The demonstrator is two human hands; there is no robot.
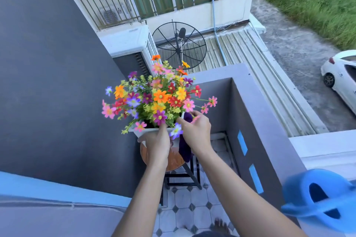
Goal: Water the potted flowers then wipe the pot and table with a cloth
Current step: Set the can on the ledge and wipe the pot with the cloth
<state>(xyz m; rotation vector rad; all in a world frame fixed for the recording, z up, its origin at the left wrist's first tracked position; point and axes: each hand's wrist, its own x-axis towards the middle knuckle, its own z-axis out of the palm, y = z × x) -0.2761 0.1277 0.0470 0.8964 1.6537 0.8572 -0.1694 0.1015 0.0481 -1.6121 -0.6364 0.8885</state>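
Your left hand point(157, 145) wraps the near wall of the white pot point(148, 131), thumb up by the rim, grip pressed against it. Your right hand point(194, 131) is at the pot's right rim, grip pinched on the purple cloth point(185, 149); the cloth bunches above your fingers and hangs down the pot's right side past the desk edge. Flowers point(158, 98) fill the pot, mixed colours, spilling over the rim on all sides. Pot sits on the small round wooden desk point(174, 160) with black legs, tucked in the balcony corner against the grey wall. Blue watering can point(319, 198) rests on the parapet ledge at your right, well apart from the pot.
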